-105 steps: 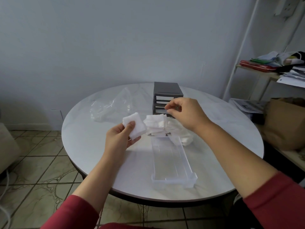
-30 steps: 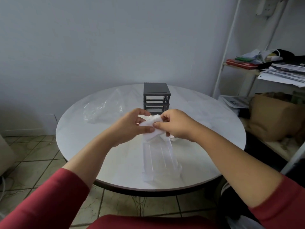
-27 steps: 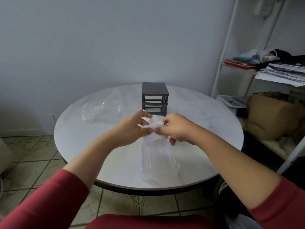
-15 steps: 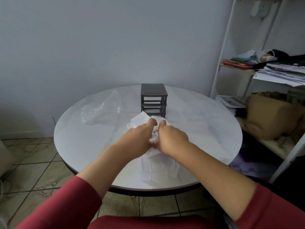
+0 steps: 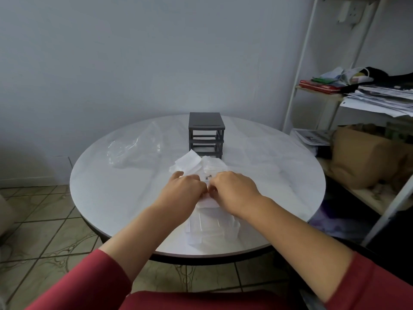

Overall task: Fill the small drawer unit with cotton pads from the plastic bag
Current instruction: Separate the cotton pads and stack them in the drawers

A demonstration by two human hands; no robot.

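A small dark grey drawer unit (image 5: 206, 131) stands at the back middle of the round white table (image 5: 125, 193), its slots showing empty. A clear plastic drawer (image 5: 212, 229) lies on the table near the front edge. My left hand (image 5: 182, 191) and my right hand (image 5: 232, 191) are side by side over the drawer's far end, both pressing down on a stack of white cotton pads (image 5: 207, 201). More loose cotton pads (image 5: 196, 166) are piled just beyond my fingers. A clear plastic bag (image 5: 134, 148) lies at the back left.
A white metal shelf (image 5: 348, 104) at the right holds papers, books and cloth. A brown paper bag (image 5: 366, 157) sits on its lower level. Tiled floor shows at the left.
Both hands came together on the cotton pads in the air, then lowered with them onto the far end of the clear drawer. The view shifted slightly.
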